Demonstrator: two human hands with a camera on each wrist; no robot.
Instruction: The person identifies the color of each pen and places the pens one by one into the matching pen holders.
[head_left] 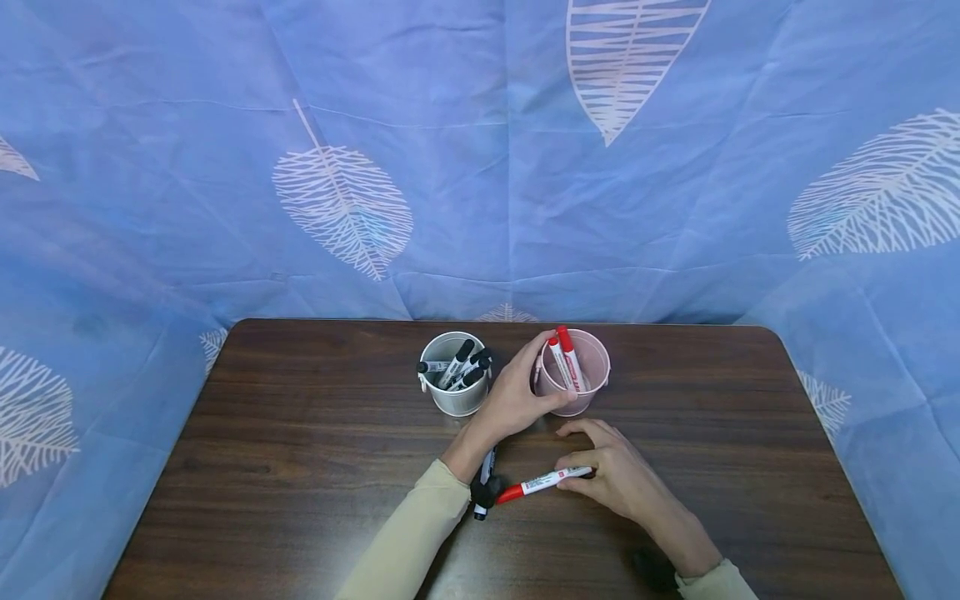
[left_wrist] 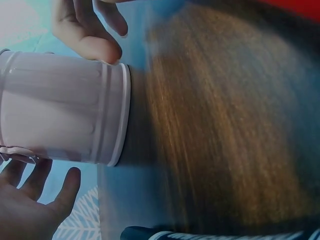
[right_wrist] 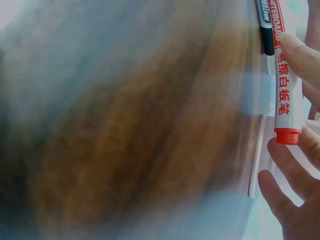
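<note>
My left hand (head_left: 517,392) is curved round the near left side of a pink bucket (head_left: 598,354), thumb across its front. Two red-capped whiteboard markers (head_left: 570,362) lean inside that bucket. Between thumb and fingers my right hand (head_left: 618,471) pinches a white whiteboard marker (head_left: 547,481), its red cap pointing left. The held marker shows red lettering and a red end in the right wrist view. Beneath my left wrist lies a black-capped marker (head_left: 489,461), partly hidden by the wrist and a dark round piece on it.
Left of the pink bucket stands a white bucket (head_left: 456,404) holding several black-capped markers (head_left: 459,364). Both are near the far edge of the brown wooden table (head_left: 315,467). A blue cloth with white leaf prints (head_left: 450,167) hangs behind.
</note>
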